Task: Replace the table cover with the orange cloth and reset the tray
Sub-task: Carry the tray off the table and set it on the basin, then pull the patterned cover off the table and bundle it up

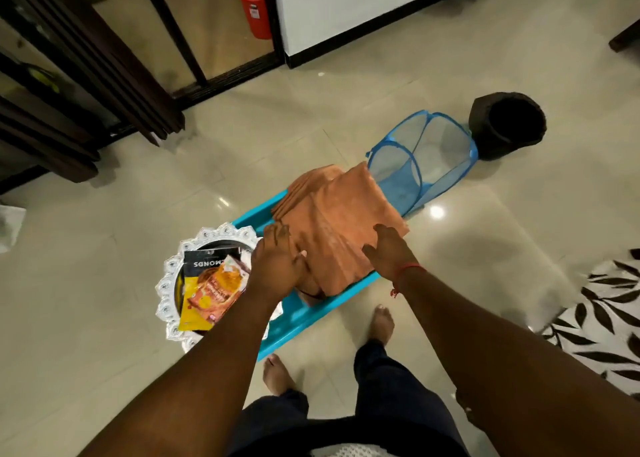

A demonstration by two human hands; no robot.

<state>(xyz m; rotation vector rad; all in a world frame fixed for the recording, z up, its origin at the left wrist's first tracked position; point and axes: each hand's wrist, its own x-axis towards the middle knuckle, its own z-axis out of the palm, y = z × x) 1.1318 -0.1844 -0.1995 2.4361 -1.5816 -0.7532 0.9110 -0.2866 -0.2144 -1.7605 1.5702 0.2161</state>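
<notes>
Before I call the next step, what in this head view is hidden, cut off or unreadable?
- Blue plastic table, head view: most of its top lies under the orange cloth.
- Ornate silver tray: its centre is covered by the snack packets, its near rim by the left forearm.
- Left hand fingertips: buried in cloth folds; grip unclear.
- Right hand: lies flat on the cloth.
- Orange packet print: too small to read.
</notes>
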